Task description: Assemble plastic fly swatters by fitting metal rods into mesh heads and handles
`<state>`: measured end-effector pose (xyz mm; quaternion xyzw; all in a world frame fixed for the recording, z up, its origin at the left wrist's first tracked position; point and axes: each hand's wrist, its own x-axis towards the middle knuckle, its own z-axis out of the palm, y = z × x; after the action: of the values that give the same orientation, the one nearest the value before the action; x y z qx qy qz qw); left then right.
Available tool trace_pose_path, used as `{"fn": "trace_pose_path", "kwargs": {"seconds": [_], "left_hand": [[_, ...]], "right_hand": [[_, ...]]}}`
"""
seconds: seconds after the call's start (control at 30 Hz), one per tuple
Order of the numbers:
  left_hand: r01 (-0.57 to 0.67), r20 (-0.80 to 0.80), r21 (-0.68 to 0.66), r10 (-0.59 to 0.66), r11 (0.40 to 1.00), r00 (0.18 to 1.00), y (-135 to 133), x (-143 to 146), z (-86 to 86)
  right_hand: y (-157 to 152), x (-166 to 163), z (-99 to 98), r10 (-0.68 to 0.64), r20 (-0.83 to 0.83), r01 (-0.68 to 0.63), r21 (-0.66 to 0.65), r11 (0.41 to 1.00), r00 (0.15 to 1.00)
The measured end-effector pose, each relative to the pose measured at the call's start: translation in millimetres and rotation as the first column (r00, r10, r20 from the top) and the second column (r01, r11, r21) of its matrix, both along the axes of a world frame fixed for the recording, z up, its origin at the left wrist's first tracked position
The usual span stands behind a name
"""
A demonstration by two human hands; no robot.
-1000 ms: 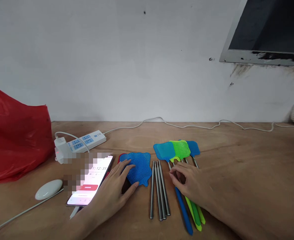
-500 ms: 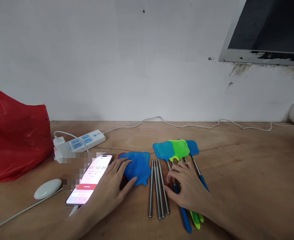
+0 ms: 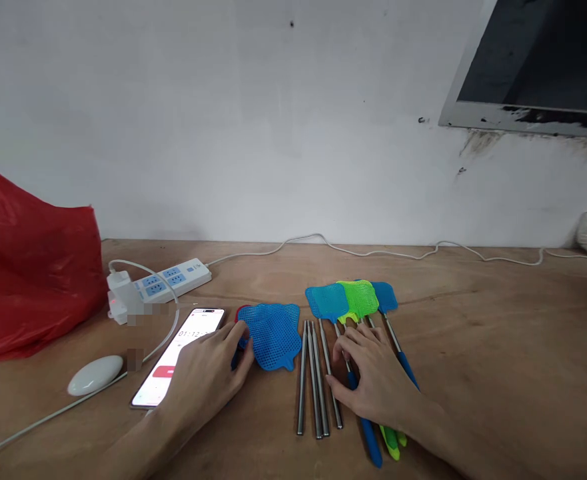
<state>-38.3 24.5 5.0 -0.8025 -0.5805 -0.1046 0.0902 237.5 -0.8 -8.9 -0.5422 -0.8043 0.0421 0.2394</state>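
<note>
The right hand (image 3: 373, 373) is unclenched and seems to hold nothing, palm down, fingers loosely bent over the swatters (image 3: 358, 298), thumb apart from them with its tip at the rightmost of 4 rods (image 3: 314, 393). The left hand (image 3: 210, 367) bends its fingers towards its thumb at the left edge of the blue heads (image 3: 276, 337); whether it grips 1 of them I cannot tell.

The rods lie on the counter (image 3: 493, 347) between the hands, long axes running from the wall side towards the person, narrower ends away, the rightmost splayed out at its near end. The swatters beside them point their mesh ends to the wall and their handles towards the person, 1 blue handle slanting off to the right. The top blue head turns its stub towards the person.

Partly under the left hand, the phone (image 3: 193, 327) slants away to the right; its screen reads 01:12:3, last digit unclear, above a red button. Farther left are a white oval (image 3: 96, 375), a power strip (image 3: 176, 280) and a red bag (image 3: 33, 273).
</note>
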Motion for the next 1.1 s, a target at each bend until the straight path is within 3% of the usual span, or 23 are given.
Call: {"fn": "trace_pose_path", "kwargs": {"seconds": [0.2, 0.43, 0.6, 0.73, 0.83, 0.97, 1.1], "left_hand": [[-0.104, -0.180, -0.104, 0.084, 0.989, 0.980, 0, 1, 2.0], [-0.123, -0.207, -0.171, 0.087, 0.977, 0.974, -1, 6, 4.5], [-0.088, -0.181, -0.149, 0.060, 0.985, 0.982, -4, 4, -0.6], [-0.022, -0.077, -0.089, 0.015, 0.996, 0.997, -6, 2, -2.3], [0.080, 0.118, -0.026, -0.076, 0.996, 0.990, -8, 3, -3.1], [0.281, 0.394, 0.004, -0.260, 0.960, 0.882, -12, 6, -9.5], [0.374, 0.475, -0.050, -0.308, 0.926, 0.824, -12, 7, -18.4]], "right_hand": [[1, -1, -3.3, -0.026, 0.024, 0.025, 0.018, 1.000, 0.999], [2, -2, -4.1, -0.032, 0.004, 0.032, 0.018, 0.999, 0.999], [4, -1, -6.0, -0.039, 0.018, 0.039, 0.012, 0.999, 0.999], [6, 0, -6.3, -0.071, 0.014, 0.070, 0.037, 0.997, 0.997], [7, 0, -6.1, -0.088, 0.028, 0.085, 0.085, 0.993, 0.996], [7, 0, -6.2, -0.094, 0.054, 0.089, 0.091, 0.992, 0.994], [9, -1, -8.3, -0.109, -0.032, 0.110, 0.060, 0.992, 0.994]]}}
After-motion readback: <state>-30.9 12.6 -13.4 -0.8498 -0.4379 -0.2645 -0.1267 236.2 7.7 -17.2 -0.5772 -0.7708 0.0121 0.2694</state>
